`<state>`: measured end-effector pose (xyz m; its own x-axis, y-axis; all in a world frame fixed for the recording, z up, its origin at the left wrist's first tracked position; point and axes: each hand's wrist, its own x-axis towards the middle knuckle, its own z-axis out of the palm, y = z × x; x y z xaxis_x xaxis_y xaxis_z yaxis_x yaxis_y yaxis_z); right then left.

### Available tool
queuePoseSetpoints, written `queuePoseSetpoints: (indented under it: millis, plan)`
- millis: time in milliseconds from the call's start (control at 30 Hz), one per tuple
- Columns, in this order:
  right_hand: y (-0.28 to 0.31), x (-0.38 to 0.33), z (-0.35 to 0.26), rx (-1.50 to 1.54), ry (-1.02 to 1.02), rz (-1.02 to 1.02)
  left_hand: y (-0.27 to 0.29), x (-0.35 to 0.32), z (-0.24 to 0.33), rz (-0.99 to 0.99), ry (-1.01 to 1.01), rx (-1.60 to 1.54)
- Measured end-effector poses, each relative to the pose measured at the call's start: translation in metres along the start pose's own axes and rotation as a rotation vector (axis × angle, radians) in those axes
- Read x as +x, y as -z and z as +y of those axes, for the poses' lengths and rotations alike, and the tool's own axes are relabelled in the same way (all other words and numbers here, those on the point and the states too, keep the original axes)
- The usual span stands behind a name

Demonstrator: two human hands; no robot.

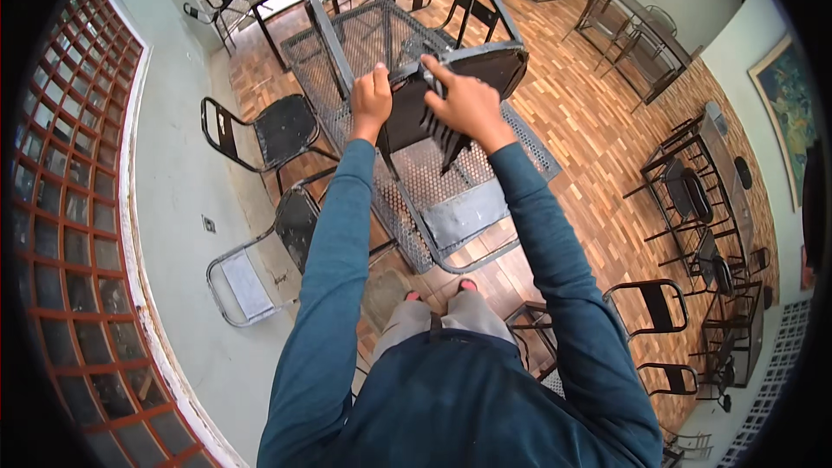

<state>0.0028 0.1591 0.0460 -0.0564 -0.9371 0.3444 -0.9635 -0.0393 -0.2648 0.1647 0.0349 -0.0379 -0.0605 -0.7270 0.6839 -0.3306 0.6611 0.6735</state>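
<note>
A metal chair with a dark seat (507,69) lies tipped over on a metal mesh table (312,56), its legs pointing up and away from me. Its grey backrest (465,212) hangs low on the near side. My left hand (373,97) is closed round the chair's frame at the left corner of the seat. In my right hand (465,102) is a black-and-white striped cloth (446,140), pressed against the seat's edge. The cloth's loose end dangles below the palm, and part of it is hidden by my fingers.
Two chairs stand left of the table: a black chair (286,126) and one with a pale backrest (247,282) near the wall. Another black chair (654,308) is at my right. Further tables and chairs (693,195) line the right wall. A red-brown lattice (74,208) runs along the left.
</note>
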Motion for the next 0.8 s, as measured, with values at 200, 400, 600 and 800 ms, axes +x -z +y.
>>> queuePoseSetpoints:
  millis: [200, 400, 600, 800]
  plan:
    - [-0.012, 0.003, 0.036, 0.288, -0.006, -0.003, -0.002, 0.001, -0.002, -0.102, 0.194, -0.029]
    - [-0.004, 0.006, 0.036, 0.485, 0.046, 0.019, 0.002, 0.002, 0.010, -0.048, 0.189, -0.122]
    - [0.013, 0.011, 0.038, 0.435, 0.024, 0.072, -0.011, 0.015, 0.058, -0.075, 0.240, 0.215]
    - [0.006, 0.007, 0.047, 0.343, 0.171, 0.083, -0.015, 0.012, 0.053, 0.012, 0.236, 0.306]
